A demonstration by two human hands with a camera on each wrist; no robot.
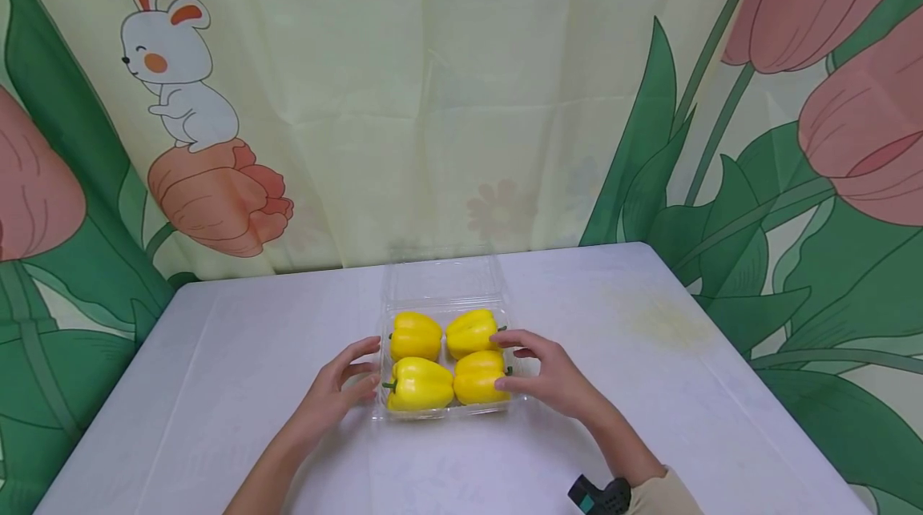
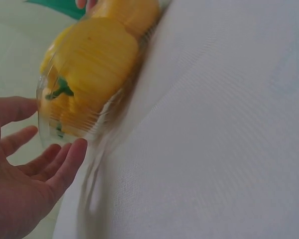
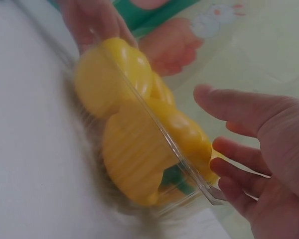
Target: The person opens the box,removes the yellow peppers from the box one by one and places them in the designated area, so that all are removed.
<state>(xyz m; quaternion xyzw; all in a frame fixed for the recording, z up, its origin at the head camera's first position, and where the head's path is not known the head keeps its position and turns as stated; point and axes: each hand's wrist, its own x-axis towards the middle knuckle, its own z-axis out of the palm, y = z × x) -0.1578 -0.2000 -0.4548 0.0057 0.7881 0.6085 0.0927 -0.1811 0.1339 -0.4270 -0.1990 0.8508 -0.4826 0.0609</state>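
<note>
Several yellow bell peppers [image 1: 421, 384] with green stems lie in a clear plastic clamshell box [image 1: 447, 414]. Its see-through lid [image 1: 443, 279] is folded back toward the curtain. At the box's left side is my left hand [image 1: 342, 387], with spread, gently bent fingertips right at the wall; the left wrist view shows a pepper's green stem [image 2: 64, 88] through the plastic. My right hand [image 1: 544, 367] is at the opposite side, thumb and fingers apart, fingertips overlapping the rim near the right-hand peppers. In the right wrist view, its fingers [image 3: 241, 154] are close to the box edge.
The box stands on a white-covered table [image 1: 245, 355]. Behind it hangs a pale curtain [image 1: 433, 98] printed with tulips and a white rabbit. A black device [image 1: 600, 495] is at the right wrist, beside a beige sleeve [image 1: 663, 495].
</note>
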